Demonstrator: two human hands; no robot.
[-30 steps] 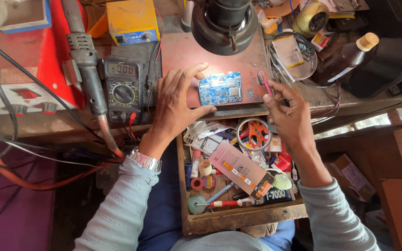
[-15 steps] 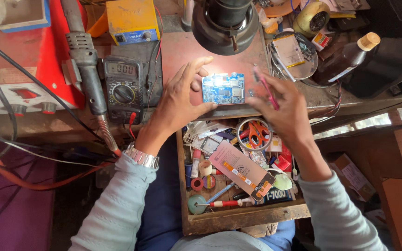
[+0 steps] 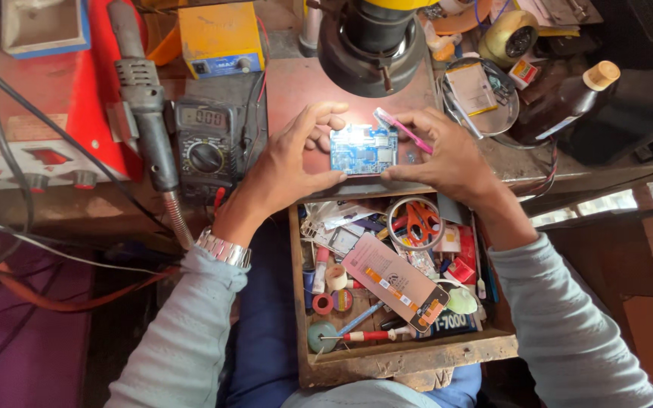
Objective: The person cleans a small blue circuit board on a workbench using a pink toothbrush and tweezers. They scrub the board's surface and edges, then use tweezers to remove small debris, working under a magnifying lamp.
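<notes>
With my left hand (image 3: 285, 170) and right hand (image 3: 447, 155) pinching the small blue circuit board (image 3: 363, 149) by its edges on the reddish bench (image 3: 289, 83), pink-handled tweezers (image 3: 402, 130) tucked in my right fingers, I judge it could slip into the open wooden drawer (image 3: 410, 359).

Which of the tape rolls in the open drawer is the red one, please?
The red tape roll lies at the drawer's left side, between the beige roll above it and the green disc below, well below both hands.
</notes>
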